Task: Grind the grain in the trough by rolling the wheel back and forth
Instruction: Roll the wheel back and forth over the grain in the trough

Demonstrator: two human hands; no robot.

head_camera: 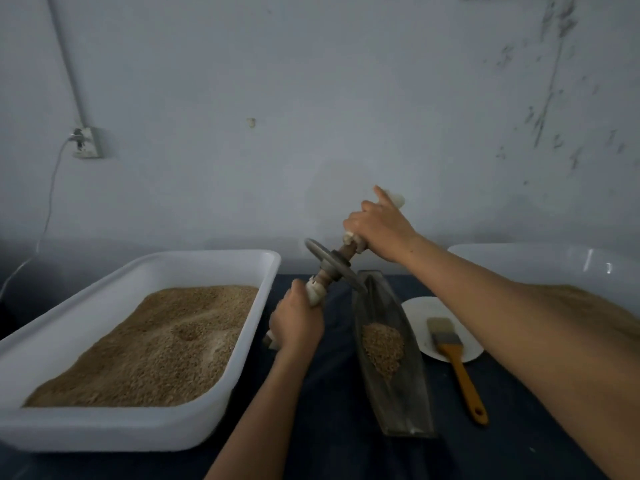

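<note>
A narrow, boat-shaped metal trough [412, 400] lies on the dark table, running from near me toward the wall. A small heap of tan grain [382, 346] sits in its middle. The grey metal wheel [320, 263] on its axle is tilted, with its lower rim at the trough's far end. My left hand [298, 322] grips the near, cloth-wrapped handle. My right hand [377, 225] grips the far wrapped handle, raised higher toward the wall.
A large white tub [221, 386] full of grain stands left of the trough. To the right, a white plate [420, 311] carries a brush with an orange handle [457, 368]. Another white tub [554, 263] holding grain stands at the far right. A wall socket [86, 143] with a cable is at the left.
</note>
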